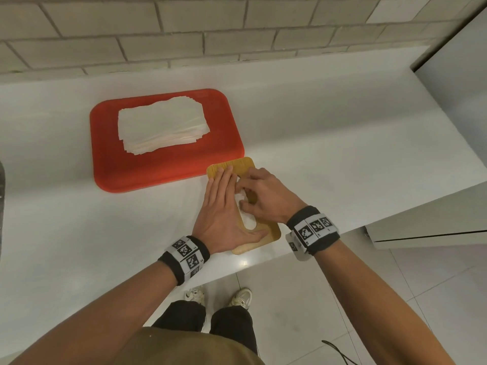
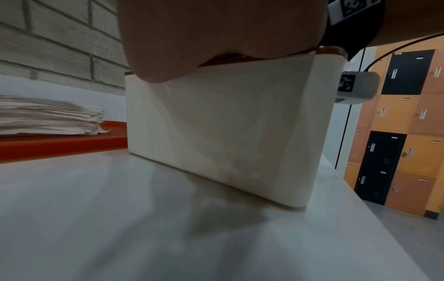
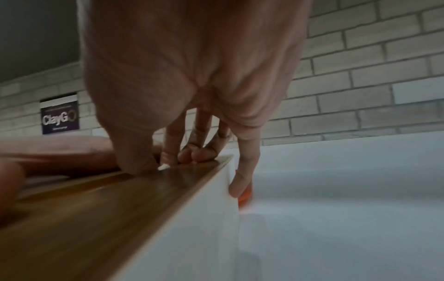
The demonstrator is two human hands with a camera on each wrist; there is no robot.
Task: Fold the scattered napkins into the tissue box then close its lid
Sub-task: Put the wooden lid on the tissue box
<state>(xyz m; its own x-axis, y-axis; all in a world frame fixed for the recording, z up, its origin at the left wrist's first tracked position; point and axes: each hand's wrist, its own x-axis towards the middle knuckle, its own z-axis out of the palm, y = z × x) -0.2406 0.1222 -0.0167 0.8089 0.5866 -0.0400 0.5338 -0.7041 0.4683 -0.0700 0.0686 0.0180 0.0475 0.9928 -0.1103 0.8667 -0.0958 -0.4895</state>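
I am looking down at a white tissue box with a wooden lid, standing on the white table just beside the near right corner of a red tray. My left hand lies flat on the lid, fingers straight and together, pressing it down. My right hand is bent over the lid's oval slot, where white napkin shows; its curled fingertips seem to pinch or tuck that paper, though I cannot tell which. A stack of napkins rests on the tray beyond the box. To do this step well, I judge the left palm should steady the lid while the right fingers work gently, since thin paper tears easily. The head view alone shows the slot and the stack's spread. The left wrist view alone shows the box's full side wall and the lid seated on its rim. The right wrist view alone shows the little finger hooked over the box's far edge.
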